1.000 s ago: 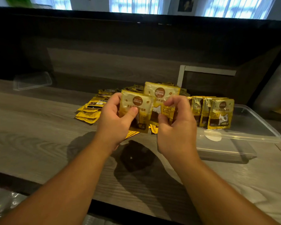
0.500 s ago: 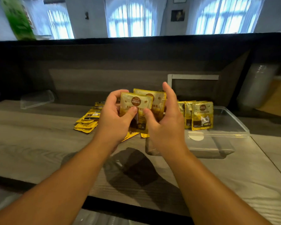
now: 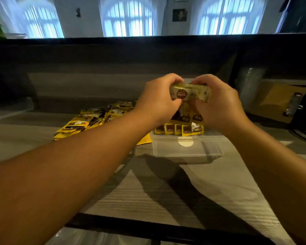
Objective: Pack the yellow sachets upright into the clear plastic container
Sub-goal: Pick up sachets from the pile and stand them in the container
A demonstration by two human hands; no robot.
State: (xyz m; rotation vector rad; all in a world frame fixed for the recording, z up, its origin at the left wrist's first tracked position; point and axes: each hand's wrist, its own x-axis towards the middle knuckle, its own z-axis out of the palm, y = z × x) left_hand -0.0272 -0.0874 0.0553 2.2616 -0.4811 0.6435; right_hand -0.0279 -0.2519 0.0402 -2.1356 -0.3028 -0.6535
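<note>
Both the left hand (image 3: 157, 101) and right hand (image 3: 219, 105) grip a small stack of yellow foil sachets (image 3: 189, 93) above the clear rectangular plastic container (image 3: 185, 151) on the grey wood-grain counter (image 3: 148, 191).

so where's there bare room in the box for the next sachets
Free: the near and right part of the clear container, in front of the upright sachets along its far-left side. The table near the camera is bare too. Crowded: the loose sachet pile left of the container.
</note>
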